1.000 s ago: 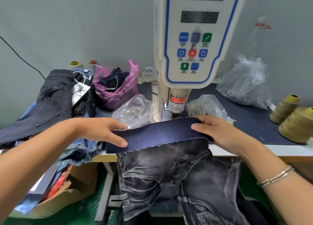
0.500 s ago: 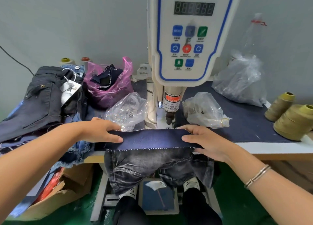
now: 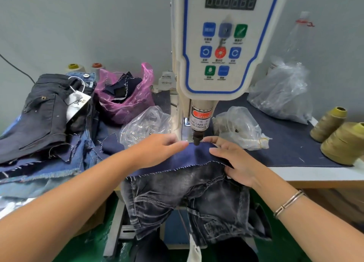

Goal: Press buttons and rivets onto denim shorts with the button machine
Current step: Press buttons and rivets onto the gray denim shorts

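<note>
Grey-black washed denim shorts point(image 3: 189, 200) hang off the front edge of the table, their folded-over waistband showing a dark navy inner face point(image 3: 189, 157) edged with white stitching. That waistband lies flat beneath the black punch tip point(image 3: 197, 140) of the white servo button machine point(image 3: 220, 45), which rises upright from the table, its blue-bordered control panel carrying a dark digital display, blue, green and red keys, and a red finger-warning label on the ram. The shorts' legs droop below table level, pale seams and pocket stitching visible. Two clear plastic bags of metal fasteners point(image 3: 145, 123) point(image 3: 238, 127) flank the machine's base.
</note>
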`<state>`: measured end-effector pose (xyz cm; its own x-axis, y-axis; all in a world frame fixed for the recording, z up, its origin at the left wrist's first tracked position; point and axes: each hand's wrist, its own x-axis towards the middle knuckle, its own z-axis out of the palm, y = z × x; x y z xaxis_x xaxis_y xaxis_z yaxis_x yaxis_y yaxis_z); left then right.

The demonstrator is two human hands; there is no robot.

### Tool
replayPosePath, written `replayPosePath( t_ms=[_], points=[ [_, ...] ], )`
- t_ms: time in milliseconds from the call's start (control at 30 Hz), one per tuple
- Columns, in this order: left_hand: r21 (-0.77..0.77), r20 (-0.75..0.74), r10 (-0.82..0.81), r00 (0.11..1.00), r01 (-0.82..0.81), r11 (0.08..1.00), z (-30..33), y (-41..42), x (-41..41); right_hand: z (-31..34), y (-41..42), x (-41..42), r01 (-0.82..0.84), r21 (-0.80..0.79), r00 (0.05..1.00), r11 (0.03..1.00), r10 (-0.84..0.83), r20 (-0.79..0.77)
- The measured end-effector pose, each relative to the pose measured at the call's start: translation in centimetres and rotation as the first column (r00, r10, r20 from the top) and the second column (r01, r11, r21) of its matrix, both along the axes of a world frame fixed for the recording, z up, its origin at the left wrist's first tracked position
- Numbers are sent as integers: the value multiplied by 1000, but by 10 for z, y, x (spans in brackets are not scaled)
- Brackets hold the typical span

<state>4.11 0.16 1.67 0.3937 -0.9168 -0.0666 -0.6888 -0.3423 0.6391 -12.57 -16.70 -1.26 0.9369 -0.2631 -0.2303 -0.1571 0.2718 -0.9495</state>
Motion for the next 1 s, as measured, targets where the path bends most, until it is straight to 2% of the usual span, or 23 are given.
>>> replayPosePath(
  t_ms=[100,200,467,700,1000],
  points=[
    [-91,-43,53,998,-57,994,-15,-6,-2,1,-3,3,8,47,999,999,-10,44],
    [-128,-260,96,961,-133,983,-19,-4,4,2,-3,11,16,46,998,999,-19,66],
    [-74,-502,93,860,-150,986,-26,-1,11,-13,0,17,74,68,985,995,-84,149],
    [-68,-583,110,805,-183,981,-28,-4,12,-19,-1,21,133,48,962,990,-141,232],
    [-59,-685,100,722,-191,980,-35,-2,10,-32,3,19,160,73,951,984,-174,255]
  ],
)
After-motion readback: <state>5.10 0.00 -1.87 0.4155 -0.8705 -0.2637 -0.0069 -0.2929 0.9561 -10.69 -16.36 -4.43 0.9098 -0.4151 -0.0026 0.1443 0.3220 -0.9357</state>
